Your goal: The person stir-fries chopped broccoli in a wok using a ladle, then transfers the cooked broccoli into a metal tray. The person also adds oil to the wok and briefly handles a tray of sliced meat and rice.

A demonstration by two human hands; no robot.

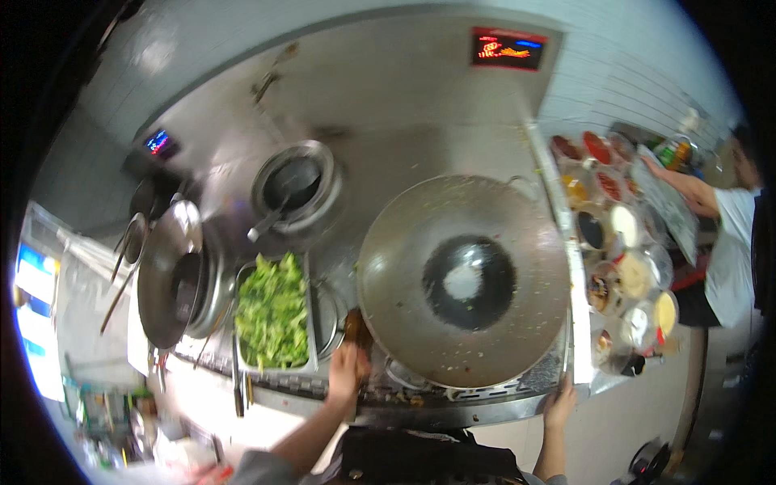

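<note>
A large steel wok (394,267) stands before me, with a white heap (464,280) in clear liquid at its bottom. Left of the wok, my left hand (348,370) is closed around a brown object (356,330), perhaps a bottle; its lower part is hidden by the fingers. At the wok's lower right, my right hand (561,405) grips a thin metal handle (567,351), whose far end I cannot make out. A rectangular metal tray of chopped green vegetables (271,312) lies left of my left hand.
Another wok (160,291) stands tilted at the left. A metal pot with a ladle (295,185) sits behind the tray. Seasoning containers (624,224) crowd the right side, where a co-worker (730,242) holds a tray. The counter's metal front edge (448,417) runs close before me.
</note>
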